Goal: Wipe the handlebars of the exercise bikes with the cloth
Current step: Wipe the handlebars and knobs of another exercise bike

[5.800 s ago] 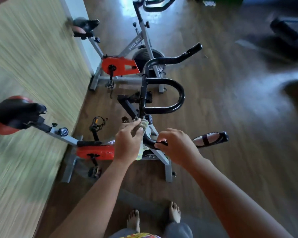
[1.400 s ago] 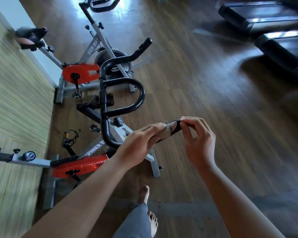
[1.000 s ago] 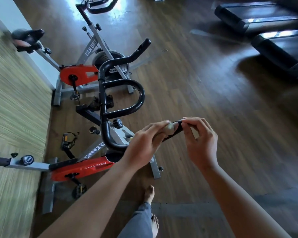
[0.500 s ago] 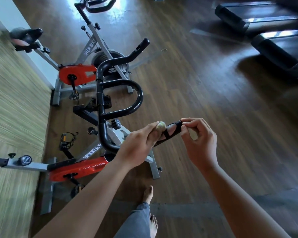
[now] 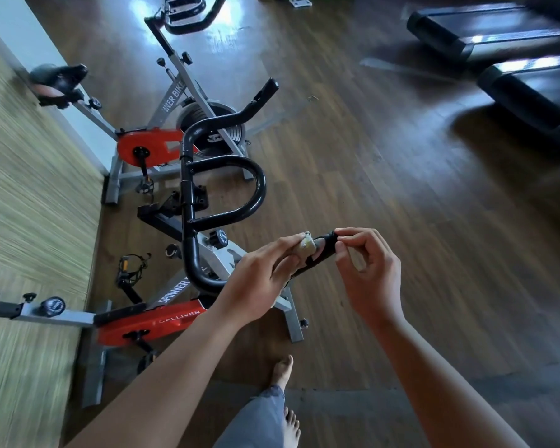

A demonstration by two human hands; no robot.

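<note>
Rightward, dark wooden floor [image 5: 385,195] lies open; a striped wall [image 5: 29,221] hems the left. Black tubular handlebars [image 5: 188,202] run lengthwise away, near grip end pointing right. Left hand [image 5: 259,276] pinches a small pale cloth [image 5: 306,243] onto that grip; right hand [image 5: 366,270] pinches its tip.

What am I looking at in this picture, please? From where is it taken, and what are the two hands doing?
The camera sits on a person's head and looks down, so you see their own arms and bare feet. In front stands an exercise bike with a black handlebar; a second bike stands behind it, on a wooden floor. The left hand presses a small pale cloth against the near end of the handlebar. The right hand pinches that end's tip with its fingertips. Dark treadmills lie at the upper right.
</note>
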